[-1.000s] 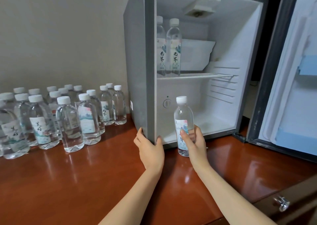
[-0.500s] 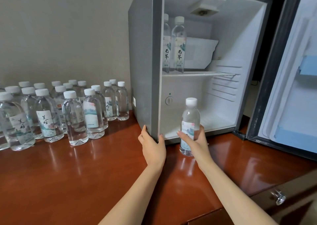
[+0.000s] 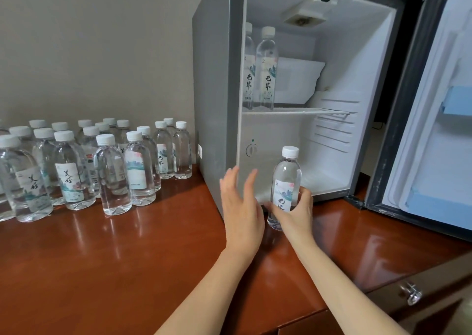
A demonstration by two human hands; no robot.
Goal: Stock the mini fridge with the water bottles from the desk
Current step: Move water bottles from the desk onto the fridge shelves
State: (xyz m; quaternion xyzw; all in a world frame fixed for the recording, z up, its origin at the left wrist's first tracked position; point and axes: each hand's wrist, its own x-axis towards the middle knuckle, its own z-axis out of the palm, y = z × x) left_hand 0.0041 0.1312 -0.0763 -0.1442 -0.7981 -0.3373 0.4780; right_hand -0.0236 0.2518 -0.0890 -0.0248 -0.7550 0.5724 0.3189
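Left hand [image 3: 241, 207] has opened beside the bottle [image 3: 287, 173] gripped by right hand [image 3: 296, 213]

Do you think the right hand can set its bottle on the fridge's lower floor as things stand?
Probably yes: the door stands wide open, the right hand holds the bottle just before the lower floor, which looks bare, and the left hand is beside it.

"无界" on shelf bottles [image 3: 267, 79], "美好" on desk bottles [image 3: 69, 179] (brush script)
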